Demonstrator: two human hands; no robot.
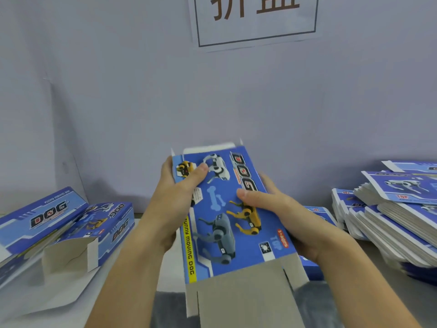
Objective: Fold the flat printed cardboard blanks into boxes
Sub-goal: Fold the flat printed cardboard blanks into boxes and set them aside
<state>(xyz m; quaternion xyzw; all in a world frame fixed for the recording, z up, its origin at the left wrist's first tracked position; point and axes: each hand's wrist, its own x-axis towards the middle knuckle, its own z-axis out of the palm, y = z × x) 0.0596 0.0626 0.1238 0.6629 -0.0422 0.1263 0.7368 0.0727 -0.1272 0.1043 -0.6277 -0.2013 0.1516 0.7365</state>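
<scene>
A person's two bare hands hold a blue printed box blank [227, 216] above the edge of a pale table [59, 297], in front of a grey-lilac wall. The left hand [175, 197] grasps the blank's left long edge, thumb pressed on the printed face near the white robot dog. The right hand [281, 214] cups the right long edge from beneath, thumb lying across the face beside the yellow robot dog. The carton carries the word "DOG", a yellow strip reading "FUNNY MOVING DOG" and pictures of white, grey and yellow robot dogs. Its plain grey end flaps [238, 299] hang open toward the camera; white flaps stand open at the far end. Whether the sleeve is fully squared up or partly flat is hard to judge from this angle.

On the left of the table lie two folded boxes [71, 223] of the same print, one with its white end flaps open. On the right sit stacks of flat blanks [399, 218], tilted and overlapping. A paper sign [255, 20] with large characters hangs on the wall above.
</scene>
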